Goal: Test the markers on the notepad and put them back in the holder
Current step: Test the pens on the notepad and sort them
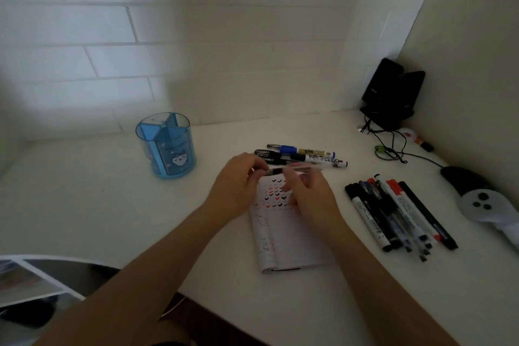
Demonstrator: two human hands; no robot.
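Marker [278, 171] in left hand [238, 181], right hand [313, 199] — notepad [292, 241] (ticked) beneath, holder [165, 149] apart

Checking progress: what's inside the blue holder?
In the blue holder only dividers show; nothing sticks up past the rim. Compartment floors are hidden behind the tinted wall.

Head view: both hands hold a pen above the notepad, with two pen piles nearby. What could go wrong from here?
1. The far pile and the right pile look alike, so the pen gripped by the left hand and right hand could land in the wrong one.
2. Tick marks crowd the upper part of the notepad, so a faint new mark may go unnoticed.
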